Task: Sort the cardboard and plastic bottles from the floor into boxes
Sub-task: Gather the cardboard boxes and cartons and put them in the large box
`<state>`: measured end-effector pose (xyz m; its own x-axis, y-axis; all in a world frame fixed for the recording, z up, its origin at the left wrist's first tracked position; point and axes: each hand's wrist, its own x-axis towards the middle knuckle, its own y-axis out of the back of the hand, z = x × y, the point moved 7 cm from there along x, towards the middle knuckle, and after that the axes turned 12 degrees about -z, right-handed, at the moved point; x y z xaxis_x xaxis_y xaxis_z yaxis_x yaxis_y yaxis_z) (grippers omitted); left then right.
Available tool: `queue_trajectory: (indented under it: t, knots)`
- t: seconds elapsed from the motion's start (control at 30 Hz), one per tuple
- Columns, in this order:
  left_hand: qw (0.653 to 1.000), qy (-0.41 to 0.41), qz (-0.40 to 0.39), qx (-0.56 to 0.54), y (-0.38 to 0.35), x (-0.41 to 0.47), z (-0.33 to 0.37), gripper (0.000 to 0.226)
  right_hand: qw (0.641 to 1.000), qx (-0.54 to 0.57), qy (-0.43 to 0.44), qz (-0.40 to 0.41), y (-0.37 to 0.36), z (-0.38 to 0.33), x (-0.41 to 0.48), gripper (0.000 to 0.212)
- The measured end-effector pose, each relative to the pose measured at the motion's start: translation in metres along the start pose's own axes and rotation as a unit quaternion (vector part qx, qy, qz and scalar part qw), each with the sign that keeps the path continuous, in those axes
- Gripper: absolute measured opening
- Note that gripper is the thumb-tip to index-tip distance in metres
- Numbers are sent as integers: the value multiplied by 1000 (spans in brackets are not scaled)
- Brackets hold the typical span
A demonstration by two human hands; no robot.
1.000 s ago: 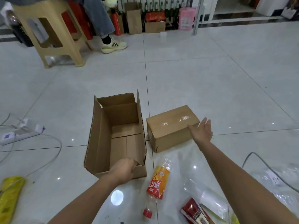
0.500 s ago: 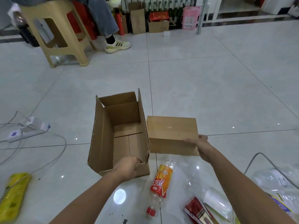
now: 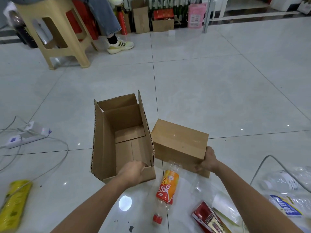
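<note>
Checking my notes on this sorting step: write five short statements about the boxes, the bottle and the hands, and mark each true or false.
1. The open box holds nothing. True.
2. The right hand lies flat on the floor. False: it grips the near right corner of the closed box.
3. The orange-label bottle lies on its side on the floor. True.
4. The bottle's cap is blue. False: it is red.
5. The left hand holds the bottle. False: it grips the near wall of the open box.
</note>
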<state>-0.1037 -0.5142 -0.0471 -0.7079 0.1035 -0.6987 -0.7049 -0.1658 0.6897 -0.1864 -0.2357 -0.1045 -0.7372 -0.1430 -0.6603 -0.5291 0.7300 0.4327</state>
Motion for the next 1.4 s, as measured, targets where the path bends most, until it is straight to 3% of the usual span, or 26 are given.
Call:
queue_trajectory:
  t: [0.17,0.27,0.33,0.5,0.6,0.77,0.93,1.13,1.4]
  knots:
    - [1000,2,-3,-4,1,-2,-1,31,997,-50,26,-48,-4,6,-4,112]
    - [1000,1,-4,-9,1,-3,-1,36,998,20,66,-5,-5,9,-1,150]
    - [1000,0,-2,-3,1,-4,0,38,997,-26,75,3,-5,4,-3,161]
    - [1000,5,-2,-1,3,-5,3,38,986,-133,97,13,3,-9,-12,157]
    - [1000,6,1,-8,4,-6,3,41,991,-73,107,18,-1,-13,-17,166]
    - [1000,12,12,-6,6,-7,5,44,985,-48,118,116,-20,-42,-25,154]
    - [998,30,39,-26,13,-12,6,37,976,35,167,137,-37,-78,-27,133]
    - [989,38,117,-84,84,-34,21,32,960,-77,168,212,-26,-165,-51,139]
    - [984,78,62,-147,186,-201,33,29,956,-209,116,171,18,-312,-206,139]
